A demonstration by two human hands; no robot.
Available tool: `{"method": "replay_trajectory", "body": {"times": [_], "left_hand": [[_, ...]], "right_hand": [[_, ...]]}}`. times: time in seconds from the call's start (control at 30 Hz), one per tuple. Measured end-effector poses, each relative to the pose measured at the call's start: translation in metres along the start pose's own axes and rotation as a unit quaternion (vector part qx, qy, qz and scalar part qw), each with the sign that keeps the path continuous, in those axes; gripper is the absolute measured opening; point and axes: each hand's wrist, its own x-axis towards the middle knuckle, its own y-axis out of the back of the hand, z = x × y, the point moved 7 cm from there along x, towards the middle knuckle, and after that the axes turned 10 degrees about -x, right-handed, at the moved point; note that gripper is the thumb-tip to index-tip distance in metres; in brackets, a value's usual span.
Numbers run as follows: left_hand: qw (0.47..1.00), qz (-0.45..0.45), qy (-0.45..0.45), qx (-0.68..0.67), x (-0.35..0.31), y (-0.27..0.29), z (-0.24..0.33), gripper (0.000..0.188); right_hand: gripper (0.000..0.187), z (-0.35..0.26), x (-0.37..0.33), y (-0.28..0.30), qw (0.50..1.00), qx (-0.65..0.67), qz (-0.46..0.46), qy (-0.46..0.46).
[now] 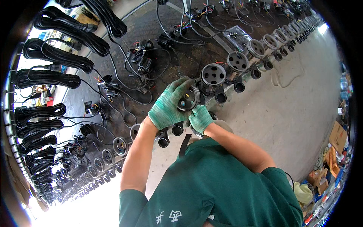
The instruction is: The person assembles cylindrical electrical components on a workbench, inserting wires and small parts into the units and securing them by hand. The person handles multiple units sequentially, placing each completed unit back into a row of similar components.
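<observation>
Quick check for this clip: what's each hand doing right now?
Left hand: closed around a round black housing.
Right hand: fingers curled at the housing's lower edge; whether it grips cannot be told.

Knitted, matt green cloth covers the left grip [170, 103] and the right grip [200, 118]. The round housing [188, 97] between them looks like dark plastic, its rim ridged and faintly glossy. Along the near edge of the scuffed, dark counter [141, 26], cylindrical housings [213, 75] have matt grey tops. Coiled cords [49, 78] look like glossy black plastic; the shirt [234, 181] is matt cloth.
</observation>
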Motion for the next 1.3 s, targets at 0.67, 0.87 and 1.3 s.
{"method": "replay_trajectory", "body": {"times": [0.67,0.87,1.3], "left_hand": [[0.999,-0.041,0.008,0.008,0.006,-0.002,0.014,0.111],[0.998,-0.043,0.044,0.0,0.006,-0.001,0.005,0.117],[0.997,-0.027,0.066,-0.006,0.0,-0.008,-0.018,0.116]], "right_hand": [[0.025,0.063,0.025,-0.016,0.981,-0.091,0.089,0.143],[0.025,0.017,0.009,-0.005,0.926,-0.354,0.049,0.121],[0.018,0.008,0.002,0.007,0.992,0.118,0.027,0.02]]}}
